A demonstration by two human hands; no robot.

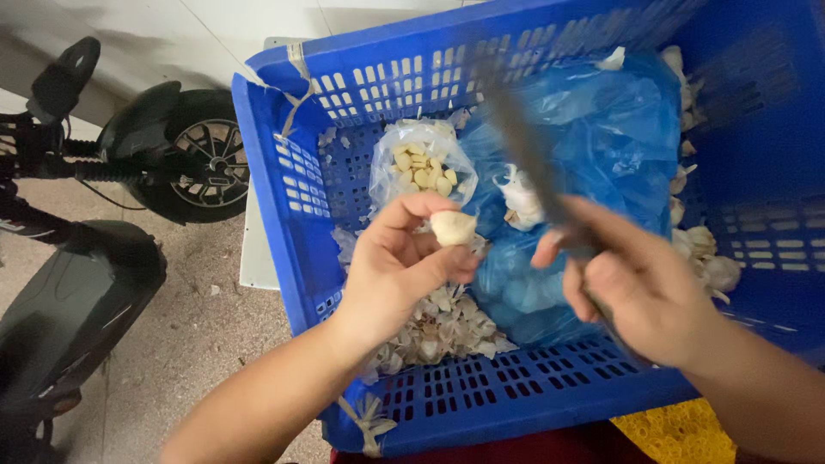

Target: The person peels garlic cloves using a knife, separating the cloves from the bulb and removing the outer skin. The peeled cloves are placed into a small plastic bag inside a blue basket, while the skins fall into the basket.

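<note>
We pinch a garlic clove in our left hand over the blue crate, its long axis lying roughly sideways. Our right hand is closed around a blurred knife, blade pointing up-left, away from us.

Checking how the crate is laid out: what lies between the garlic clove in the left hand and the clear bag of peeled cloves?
Nothing but bare crate floor separates the garlic clove from the clear bag of peeled cloves, head view; the left hand fingers arch beside it.
</note>
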